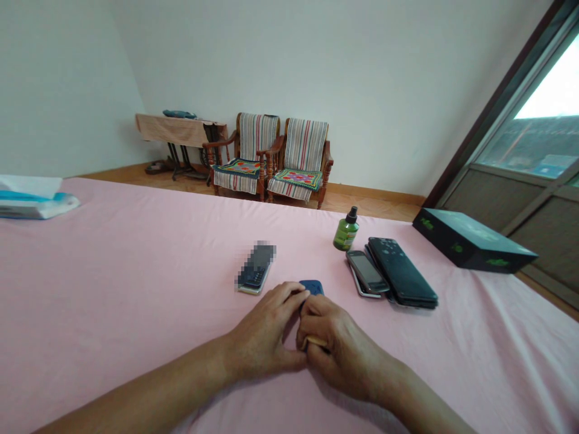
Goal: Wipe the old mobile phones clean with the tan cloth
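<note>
A dark blue phone (312, 287) lies on the pink cloth, its lower part hidden by my hands. My left hand (271, 331) curves around its left side, with the fingertips on it and the thumb toward my right hand. My right hand (341, 346) is closed in a fist over the phone. A thin yellowish edge, perhaps of a cloth (316, 342), shows between its fingers. Ahead and to the left, a keypad phone (256, 274), partly pixelated, rests on a lighter one.
To the right are a green spray bottle (346, 230), a grey phone (367, 271) on a pale one, a stack of black phone-like slabs (402, 274) and a black box (474, 241). A tissue pack (40, 205) lies far left. Two wooden chairs (271, 150) stand beyond.
</note>
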`<state>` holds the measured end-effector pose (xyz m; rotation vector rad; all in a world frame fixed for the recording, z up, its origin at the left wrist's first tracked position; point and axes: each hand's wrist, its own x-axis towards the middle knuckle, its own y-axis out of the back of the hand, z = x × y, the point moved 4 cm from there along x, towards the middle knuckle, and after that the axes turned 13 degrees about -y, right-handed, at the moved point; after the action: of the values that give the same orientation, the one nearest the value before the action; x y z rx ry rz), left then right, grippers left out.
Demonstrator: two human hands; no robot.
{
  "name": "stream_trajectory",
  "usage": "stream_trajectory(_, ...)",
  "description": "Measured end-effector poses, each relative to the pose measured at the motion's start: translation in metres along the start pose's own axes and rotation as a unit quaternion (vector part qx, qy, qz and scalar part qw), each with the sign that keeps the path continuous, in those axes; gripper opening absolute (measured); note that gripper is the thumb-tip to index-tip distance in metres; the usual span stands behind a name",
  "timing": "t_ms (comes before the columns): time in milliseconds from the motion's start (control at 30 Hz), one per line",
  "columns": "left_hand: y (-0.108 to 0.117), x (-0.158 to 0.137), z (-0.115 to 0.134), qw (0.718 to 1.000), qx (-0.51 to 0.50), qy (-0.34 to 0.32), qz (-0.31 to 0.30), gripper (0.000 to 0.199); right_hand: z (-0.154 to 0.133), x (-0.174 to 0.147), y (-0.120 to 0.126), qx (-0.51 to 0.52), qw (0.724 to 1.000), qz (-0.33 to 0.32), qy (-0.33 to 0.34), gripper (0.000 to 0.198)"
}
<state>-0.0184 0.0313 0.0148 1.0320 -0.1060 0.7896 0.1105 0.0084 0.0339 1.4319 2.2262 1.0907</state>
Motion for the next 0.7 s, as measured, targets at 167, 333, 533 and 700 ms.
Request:
stream_trajectory(167,-0.001,-0.003,-0.003,1.000,0.011,-0.001,-0.020,0.093,-0.006,-0.010,0.010,-0.012,0.996,-0.085,-0.030,0.023)
stream_trajectory(333,0.000,-0.004,-0.004,0.999,0.027,-0.002,-0.044,0.095,0.015,-0.007,0.029,0.039,0.997,-0.035,-0.053,0.030)
stream_trajectory(533,0.000,-0.002,-0.002,0.998,0.045,0.010,-0.039,0.088,0.053,0.005,0.032,0.060,0.991,0.100,-0.066,0.037)
stream_trajectory(700,0.001,0.000,-0.002,0.998,0.040,0.008,-0.039,0.088,0.048,0.001,0.029,0.101,0.990,0.010,-0.103,0.037)
